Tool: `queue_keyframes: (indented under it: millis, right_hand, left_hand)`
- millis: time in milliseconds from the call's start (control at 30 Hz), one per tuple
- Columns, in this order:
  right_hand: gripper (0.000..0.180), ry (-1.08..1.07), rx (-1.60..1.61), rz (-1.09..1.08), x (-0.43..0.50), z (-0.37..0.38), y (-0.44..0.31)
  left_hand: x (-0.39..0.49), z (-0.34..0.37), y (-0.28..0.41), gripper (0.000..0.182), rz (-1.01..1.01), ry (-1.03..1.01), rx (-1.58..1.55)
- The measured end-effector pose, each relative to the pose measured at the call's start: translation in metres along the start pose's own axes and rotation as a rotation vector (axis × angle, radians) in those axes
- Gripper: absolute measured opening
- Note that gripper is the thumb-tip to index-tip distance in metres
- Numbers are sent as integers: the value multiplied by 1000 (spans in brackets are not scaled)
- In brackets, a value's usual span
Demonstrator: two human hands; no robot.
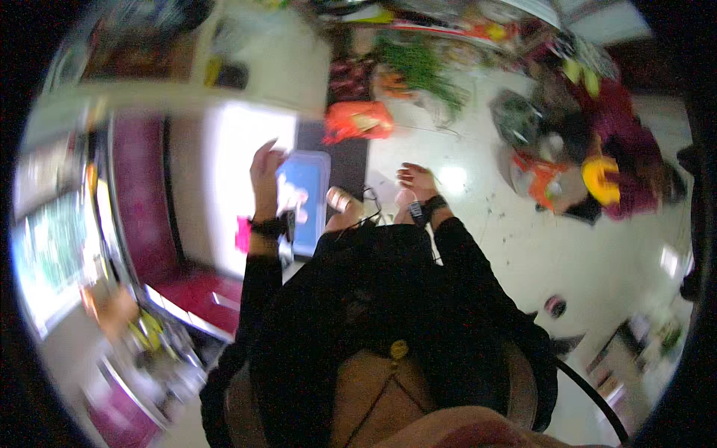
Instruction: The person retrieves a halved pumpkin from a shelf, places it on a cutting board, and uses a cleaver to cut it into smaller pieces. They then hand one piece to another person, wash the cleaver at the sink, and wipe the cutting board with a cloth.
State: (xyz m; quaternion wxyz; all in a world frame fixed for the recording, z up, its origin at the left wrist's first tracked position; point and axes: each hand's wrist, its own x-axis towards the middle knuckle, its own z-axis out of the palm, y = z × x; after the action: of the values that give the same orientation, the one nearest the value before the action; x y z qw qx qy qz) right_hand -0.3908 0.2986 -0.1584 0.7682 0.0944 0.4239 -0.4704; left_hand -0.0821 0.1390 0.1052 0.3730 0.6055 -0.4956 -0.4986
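Note:
My left hand point(265, 163), blurred and with its fingers slightly bent, is raised beside a blue rectangular plastic tub point(315, 190) with a pale rim. Several pale pieces point(292, 196), too blurred to name, show in the tub. My right hand point(418, 180) hangs over the light floor, fingers loosely curled and spread; nothing shows in it. Both wrists carry dark bands. Between my hands is one of my feet point(343, 206), with a strap across it, close to the tub's right side. A thin dark cord point(372, 204) lies beside it.
An orange-red plastic bag point(358, 120) lies ahead, with leafy greens point(414, 64) beyond it. To the right are a dark plastic bag point(515, 120), an orange-printed bag point(540, 179) and a yellow object point(601, 179) against maroon fabric point(630, 145). Magenta cabinets point(140, 185) stand at left.

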Motion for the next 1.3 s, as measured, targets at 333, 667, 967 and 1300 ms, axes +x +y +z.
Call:
queue_keyframes:
  millis: [333,667,967,1300]
  right_hand:
    - [30,117,-945,-61,73,256,21]
    - [27,-319,-1132,103,177,477,158]
    - [29,-177,-1159,138,337,631,241]
    - [23,-338,-1491,159,516,906,418]
  left_hand:
    - [-81,-311,-119,28,-78,849,-159]
    - [-138,-432,-183,25,-2,1245,-367]
    - [-89,-566,-229,27,-75,1446,-489]
    - [26,-789,-237,30,-145,1570,-345]
